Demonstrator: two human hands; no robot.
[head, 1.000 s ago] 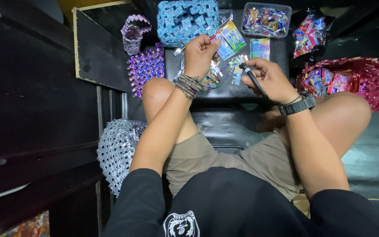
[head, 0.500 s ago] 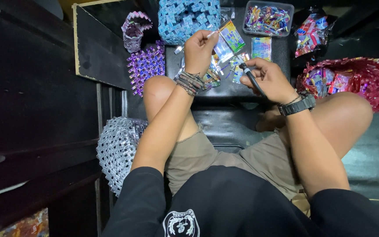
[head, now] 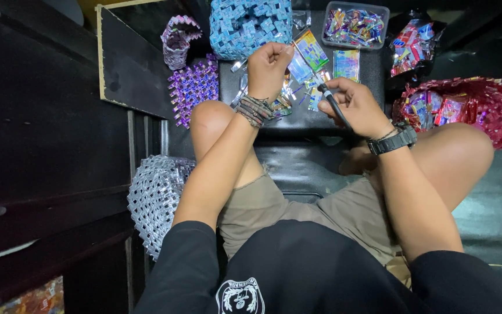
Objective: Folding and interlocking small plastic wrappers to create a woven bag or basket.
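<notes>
I sit cross-legged on a dark floor. My left hand [head: 269, 70], with woven bracelets on the wrist, is closed around a thin shiny foil strip [head: 304, 53] that runs across toward my right hand. My right hand [head: 355, 104], with a black watch on its wrist, grips a slim black tool [head: 333, 104] whose pale tip touches the strip. Below both hands lie flat colourful wrapper pieces [head: 347, 63] and cut foil scraps [head: 280, 99].
A blue woven basket [head: 251, 26] stands ahead. To the left are a small purple woven basket [head: 178, 40] and a purple woven mat [head: 193, 87]. A clear tub of wrappers [head: 355, 24], a red woven basket [head: 495, 107], a silver woven piece [head: 155, 197], a dark board [head: 129, 64].
Both hands have stayed almost in place. My left hand has shifted slightly down and toward me, with the strip still in its fingers.
</notes>
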